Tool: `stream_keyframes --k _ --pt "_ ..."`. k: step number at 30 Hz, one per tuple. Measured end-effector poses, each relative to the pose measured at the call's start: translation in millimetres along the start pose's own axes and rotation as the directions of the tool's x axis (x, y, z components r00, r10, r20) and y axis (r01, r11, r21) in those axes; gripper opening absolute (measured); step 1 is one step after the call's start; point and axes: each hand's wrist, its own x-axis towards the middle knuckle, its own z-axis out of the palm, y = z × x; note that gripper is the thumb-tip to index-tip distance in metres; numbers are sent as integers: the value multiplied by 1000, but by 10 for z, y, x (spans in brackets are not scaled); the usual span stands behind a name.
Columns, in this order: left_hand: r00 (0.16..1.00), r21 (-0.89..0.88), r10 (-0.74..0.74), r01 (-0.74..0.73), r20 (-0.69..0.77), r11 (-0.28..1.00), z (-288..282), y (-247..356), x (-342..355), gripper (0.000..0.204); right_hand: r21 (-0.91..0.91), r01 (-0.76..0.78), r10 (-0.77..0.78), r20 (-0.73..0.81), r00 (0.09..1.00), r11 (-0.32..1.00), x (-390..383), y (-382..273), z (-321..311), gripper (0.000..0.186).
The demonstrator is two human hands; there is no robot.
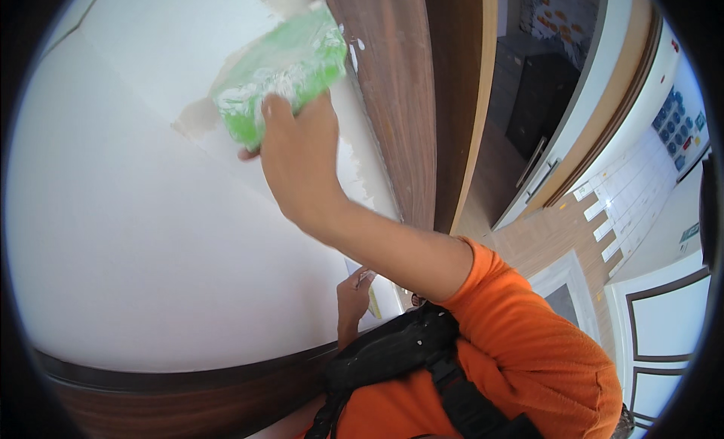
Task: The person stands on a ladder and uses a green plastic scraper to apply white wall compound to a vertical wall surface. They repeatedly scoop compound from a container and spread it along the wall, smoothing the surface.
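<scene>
My right hand grips a green spreading blade, smeared with white paste, held at the upper part of the white wall beside a brown wood door frame. Grey-beige patches and a rough white edge show on the wall around it. Lower down, my left hand is closed on the edge or handle of a pale flat object, partly hidden by my right arm and too unclear to name exactly.
An open doorway to the right shows a dark cabinet. A light wood floor, a grey mat with white border and white panelled doors are at the right. A dark wood skirting band runs along the bottom.
</scene>
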Motion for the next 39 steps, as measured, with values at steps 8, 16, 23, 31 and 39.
stream_keyframes --k 8,16,23,31,39 --pt "998 -75 40 -43 -38 996 49 -123 150 24 -91 -275 264 -117 958 957 -341 816 -1365 23" --pt "950 -873 -156 -175 -272 456 -380 469 155 34 -668 197 31 314 949 717 -310 641 -2360 17" --pt "997 -986 -51 -50 -58 158 -456 573 60 32 -613 790 143 782 606 2 -451 590 -2454 68" --pt "985 -962 29 -173 -171 211 -505 619 8 29 -654 665 161 659 735 -360 -376 438 -2920 47" --pt "723 -179 442 -606 -531 775 -441 468 173 31 -164 -799 808 -18 589 578 -803 431 -2415 33"
